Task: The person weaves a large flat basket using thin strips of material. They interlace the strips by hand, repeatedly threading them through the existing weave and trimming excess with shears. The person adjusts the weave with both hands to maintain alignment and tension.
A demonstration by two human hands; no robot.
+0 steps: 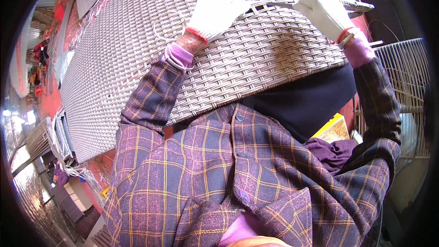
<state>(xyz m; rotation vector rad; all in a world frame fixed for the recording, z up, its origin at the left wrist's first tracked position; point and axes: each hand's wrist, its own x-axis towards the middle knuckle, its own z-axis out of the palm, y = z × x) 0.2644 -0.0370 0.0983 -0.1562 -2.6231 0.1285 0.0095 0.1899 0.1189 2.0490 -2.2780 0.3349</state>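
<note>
A large grey-beige woven wicker panel (238,71) lies across my lap and stretches away to the far left. Both my hands wear white knit gloves with red cuffs. My left hand (217,14) rests over the weave with its fingers closed, their tips at a narrow dark gap. From there a flat wicker strand (282,5) runs to my right hand (322,14), which pinches its other end. The gloves partly hide both grips. By my left wrist, a thin pale strand makes a loose loop (169,25) above the panel.
A rack of pale rods (402,71) stands at the right, beside a dark box-like object (386,13). Below the panel's near edge are dark cloth (306,100) and a yellow-edged item (333,129). Loose strands (87,174) gather on the reddish floor at the left.
</note>
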